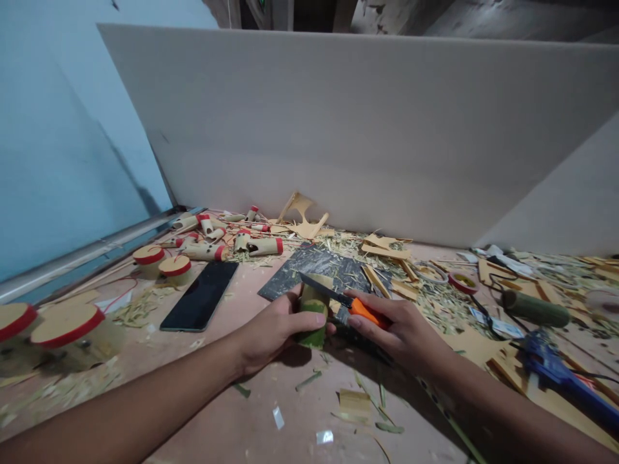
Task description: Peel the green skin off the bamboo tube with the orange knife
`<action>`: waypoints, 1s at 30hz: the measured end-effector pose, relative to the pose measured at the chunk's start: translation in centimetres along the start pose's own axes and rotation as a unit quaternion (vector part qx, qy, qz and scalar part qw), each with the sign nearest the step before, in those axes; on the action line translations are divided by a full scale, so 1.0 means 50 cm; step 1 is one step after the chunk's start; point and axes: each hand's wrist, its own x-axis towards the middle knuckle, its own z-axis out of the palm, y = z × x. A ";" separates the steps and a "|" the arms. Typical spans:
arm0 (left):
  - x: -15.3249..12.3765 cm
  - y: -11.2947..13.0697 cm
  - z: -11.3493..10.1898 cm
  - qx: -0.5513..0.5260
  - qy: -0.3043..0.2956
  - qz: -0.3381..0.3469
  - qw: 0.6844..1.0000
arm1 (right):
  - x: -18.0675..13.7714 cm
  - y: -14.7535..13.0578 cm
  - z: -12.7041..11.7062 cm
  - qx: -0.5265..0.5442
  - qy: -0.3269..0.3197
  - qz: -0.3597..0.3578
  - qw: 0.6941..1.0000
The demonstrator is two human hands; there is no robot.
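Left hand (273,332) grips a green bamboo piece (313,316), upright on the table (251,419) at the cutting mat's (309,267) near edge. Right hand (403,332) closed around an orange-handled knife (338,298), blade on the bamboo's top. Phone (200,295) lies to the left, glue gun (556,370) to the right.

left hand (271,332) gripping bamboo piece (313,319), right hand (403,335) with knife (338,298)

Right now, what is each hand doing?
Left hand: closed around the short green bamboo piece, standing on the table.
Right hand: closed on the orange-handled knife, blade at the bamboo's top.
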 end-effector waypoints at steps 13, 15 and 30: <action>0.007 -0.022 -0.009 0.071 -0.029 -0.027 0.997 | -0.003 -0.004 0.025 0.026 -0.071 -0.032 0.997; 0.007 -0.023 -0.010 0.086 -0.047 -0.016 0.995 | -0.003 -0.010 0.024 0.035 -0.075 -0.032 0.996; -0.001 -0.024 0.000 0.026 -0.043 0.006 0.999 | -0.007 -0.031 0.025 0.069 -0.117 -0.028 0.990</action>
